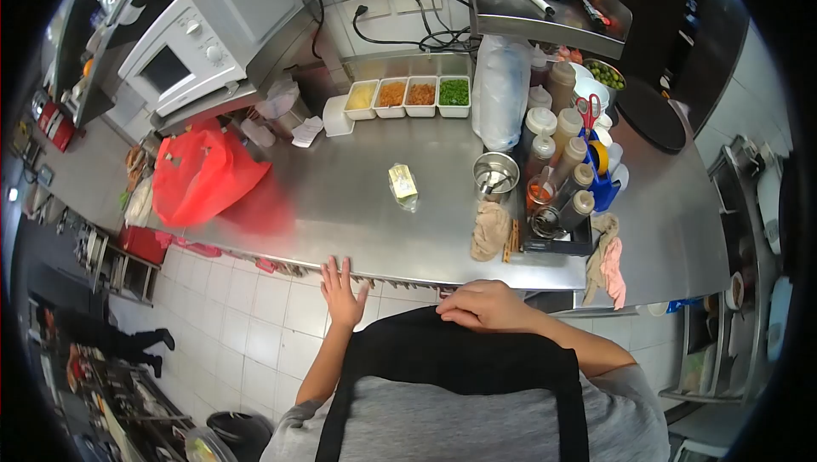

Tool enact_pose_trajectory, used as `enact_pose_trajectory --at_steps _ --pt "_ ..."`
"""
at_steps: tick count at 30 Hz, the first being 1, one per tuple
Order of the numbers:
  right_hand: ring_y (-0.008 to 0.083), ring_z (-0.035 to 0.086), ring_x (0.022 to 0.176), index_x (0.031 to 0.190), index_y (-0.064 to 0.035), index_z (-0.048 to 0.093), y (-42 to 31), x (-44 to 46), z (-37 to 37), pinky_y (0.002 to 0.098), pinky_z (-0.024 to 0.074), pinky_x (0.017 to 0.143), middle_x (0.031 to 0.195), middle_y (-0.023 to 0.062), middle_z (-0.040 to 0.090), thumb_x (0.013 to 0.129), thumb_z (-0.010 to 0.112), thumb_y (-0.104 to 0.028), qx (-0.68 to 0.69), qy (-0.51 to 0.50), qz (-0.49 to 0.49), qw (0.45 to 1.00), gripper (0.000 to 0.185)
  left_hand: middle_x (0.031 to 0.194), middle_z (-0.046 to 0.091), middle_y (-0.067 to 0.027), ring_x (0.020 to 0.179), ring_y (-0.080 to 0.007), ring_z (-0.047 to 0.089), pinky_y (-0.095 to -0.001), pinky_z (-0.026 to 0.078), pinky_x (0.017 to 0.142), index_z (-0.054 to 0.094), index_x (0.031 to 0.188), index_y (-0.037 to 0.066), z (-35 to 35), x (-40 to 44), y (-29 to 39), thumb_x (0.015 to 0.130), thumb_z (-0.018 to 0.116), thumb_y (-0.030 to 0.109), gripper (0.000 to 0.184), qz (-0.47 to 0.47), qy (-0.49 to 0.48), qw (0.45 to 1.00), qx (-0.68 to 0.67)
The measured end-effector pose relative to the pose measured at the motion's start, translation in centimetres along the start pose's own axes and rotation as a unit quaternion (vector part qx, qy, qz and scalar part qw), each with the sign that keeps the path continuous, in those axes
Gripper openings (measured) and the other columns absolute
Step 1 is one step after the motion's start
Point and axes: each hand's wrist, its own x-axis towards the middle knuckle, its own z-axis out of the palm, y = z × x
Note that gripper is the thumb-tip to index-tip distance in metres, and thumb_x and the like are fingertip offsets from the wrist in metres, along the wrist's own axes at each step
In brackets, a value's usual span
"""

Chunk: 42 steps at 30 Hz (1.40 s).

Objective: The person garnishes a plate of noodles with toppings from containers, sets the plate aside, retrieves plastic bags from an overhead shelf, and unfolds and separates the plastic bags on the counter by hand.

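Note:
At the front edge of the steel counter, my left hand is open, its fingers spread toward the rim. My right hand is closed in front of the black apron, fingers curled under; whatever they hold, if anything, is hidden. A small pale-yellow block in clear plastic wrap lies on the counter, apart from both hands. Closest to my right hand on the counter are a crumpled beige cloth and a wooden clothespin-like piece. A metal bowl with a utensil inside stands behind the cloth.
White tubs of chopped toppings line the back. Squeeze bottles crowd a black tray at right, near red-handled scissors. A red plastic bag sits left, below a white microwave. Another person is at far left.

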Motion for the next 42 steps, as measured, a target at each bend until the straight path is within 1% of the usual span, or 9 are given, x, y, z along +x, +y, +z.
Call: enact_pose_trajectory --at_steps 3,5,10,18,31,32,35,38,42 --pt "0.0225 0.061 0.067 0.085 -0.0116 0.062 -0.7 -3.0 -1.2 0.0328 0.0482 0.061 0.075 0.0048 0.063 0.079 0.067 -0.022 0.010 -0.040 0.000 0.999 0.013 0.146 0.020 -0.0208 0.135 -0.0389 0.017 -0.0555 0.024 0.102 0.037 0.137 0.012 3.5 -9.0 -1.1 0.080 0.061 0.034 0.066 -0.024 -0.136 0.990 0.012" --pt "0.0216 0.060 0.065 0.082 -0.0115 0.061 -0.9 -5.3 -1.7 0.0324 0.0467 0.059 0.074 0.0046 0.062 0.079 0.067 -0.023 0.035 -0.073 0.029 0.996 0.014 0.131 0.044 -0.0234 0.122 -0.0346 0.042 -0.0471 0.037 0.096 0.045 0.130 0.013 12.9 -19.4 -5.5 0.076 0.067 0.030 0.061 -0.239 -0.087 0.958 -0.134" --pt "0.0236 0.056 0.058 0.077 -0.0082 0.059 2.8 -12.3 -0.2 0.0348 0.0431 0.054 0.069 0.0065 0.061 0.078 0.068 -0.027 0.071 -0.106 0.173 0.977 0.021 0.121 0.048 -0.0215 0.113 -0.0316 0.046 -0.0444 0.039 0.089 0.047 0.129 0.013 8.6 -35.8 -2.9 0.076 0.067 0.029 0.059 -0.425 -0.300 0.827 -0.212" --pt "0.0364 0.061 0.071 0.071 -0.0031 0.060 15.9 -26.6 6.6 0.0426 0.0471 0.063 0.075 0.0164 0.063 0.080 0.057 -0.031 -0.164 -0.387 0.220 0.881 0.030 0.106 0.054 -0.0186 0.097 -0.0269 0.053 -0.0399 0.042 0.079 0.049 0.127 0.013 3.0 -43.2 -0.1 0.077 0.068 0.027 0.055 -0.460 -0.383 0.769 -0.227" --pt "0.0359 0.062 0.082 0.081 -0.0043 0.065 12.2 -26.5 12.3 0.0413 0.0484 0.071 0.082 0.0195 0.064 0.073 0.061 -0.032 -0.095 -0.356 0.163 0.915 0.029 0.081 0.065 -0.0138 0.072 -0.0193 0.063 -0.0328 0.046 0.062 0.052 0.123 0.013 -1.1 -38.7 -4.2 0.078 0.069 0.024 0.049 -0.319 -0.372 0.838 -0.242" --pt "0.0358 0.062 0.082 0.081 -0.0043 0.065 11.3 -26.3 13.0 0.0413 0.0484 0.071 0.082 0.0194 0.064 0.073 0.061 -0.032 -0.096 -0.366 0.175 0.909 0.029 0.062 0.062 -0.0056 0.055 -0.0103 0.057 -0.0291 0.041 0.052 0.055 0.119 0.013 -2.6 -39.3 -4.4 0.078 0.069 0.024 0.045 -0.290 -0.338 0.874 -0.197" --pt "0.0357 0.062 0.082 0.082 -0.0044 0.065 9.1 -25.2 15.4 0.0411 0.0484 0.071 0.082 0.0192 0.064 0.073 0.062 -0.031 -0.103 -0.396 0.191 0.892 0.029 0.081 0.066 -0.0135 0.081 -0.0257 0.064 -0.0354 0.049 0.076 0.059 0.115 0.018 -5.2 -43.3 -8.2 0.072 0.068 0.024 0.044 -0.406 -0.318 0.819 -0.252" --pt "0.0355 0.062 0.082 0.083 -0.0046 0.065 6.6 -23.0 19.0 0.0409 0.0484 0.072 0.083 0.0191 0.064 0.073 0.062 -0.031 -0.104 -0.417 0.195 0.882 0.029 0.084 0.065 -0.0135 0.085 -0.0238 0.063 -0.0340 0.049 0.077 0.061 0.112 0.017 1.4 -56.9 -19.1 0.074 0.067 0.025 0.039 -0.350 -0.169 0.816 -0.428" --pt "0.0353 0.062 0.082 0.083 -0.0047 0.065 3.3 -19.1 24.7 0.0406 0.0484 0.072 0.083 0.0188 0.064 0.073 0.062 -0.031 -0.100 -0.433 0.189 0.876 0.029 0.085 0.065 -0.0113 0.087 -0.0219 0.062 -0.0323 0.049 0.073 0.062 0.102 0.009 -5.0 -65.7 -18.3 0.080 0.061 0.028 0.029 -0.562 -0.189 0.733 -0.334"
